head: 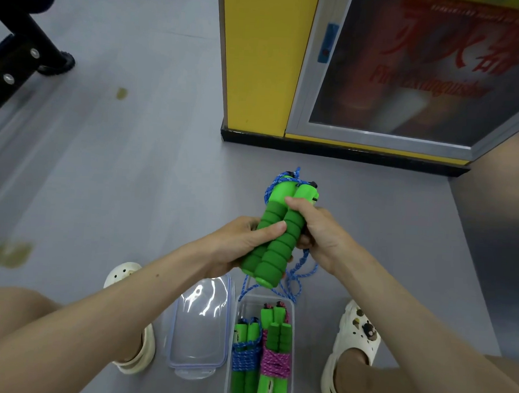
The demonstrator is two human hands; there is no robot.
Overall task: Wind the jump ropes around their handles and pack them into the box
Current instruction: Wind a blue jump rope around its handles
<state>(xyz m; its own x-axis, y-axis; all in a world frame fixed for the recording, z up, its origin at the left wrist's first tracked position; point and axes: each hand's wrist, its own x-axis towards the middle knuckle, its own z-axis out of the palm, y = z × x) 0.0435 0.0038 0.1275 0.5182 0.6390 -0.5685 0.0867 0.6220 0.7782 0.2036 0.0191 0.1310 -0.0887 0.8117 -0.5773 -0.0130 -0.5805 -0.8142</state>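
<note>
Floor (118,174): grey and smooth with a few yellowish marks; everything else stands on it.
Fire extinguisher cabinet (424,69): a glazed door with red lettering in a grey frame, top right, set beside a yellow column (256,61) with a black base.
Black frame (22,48): part of some bolted equipment at the top left corner (too little shows to say what it is).
Lid (200,325): clear plastic, lying flat on the floor between the feet, just left of the box.
Box (248,305): clear plastic, open, on the floor, touching or nearly touching the lid's right edge.
Shoes: a cream clog (132,361) left of the lid, and another (352,345) with dark charms right of the box.
Left hand (237,246): grips the pair from the left, thumb laid across the front, fingers curled behind.
Right hand (319,232): grips the pair from the right, thumb pressed on the upper part, fingers wrapped round the side.
Green handles (277,236): two ribbed foam handles side by side, tilted, held in the air above the box.
Blue rope (296,276): looped round the handles' top ends; loose coils hang below the right hand, reaching the box's far rim.
Blue-wound bundle (245,358): inside the box, left side.
Pink-wound bundle (275,362): inside the box, right side, beside the blue one.
</note>
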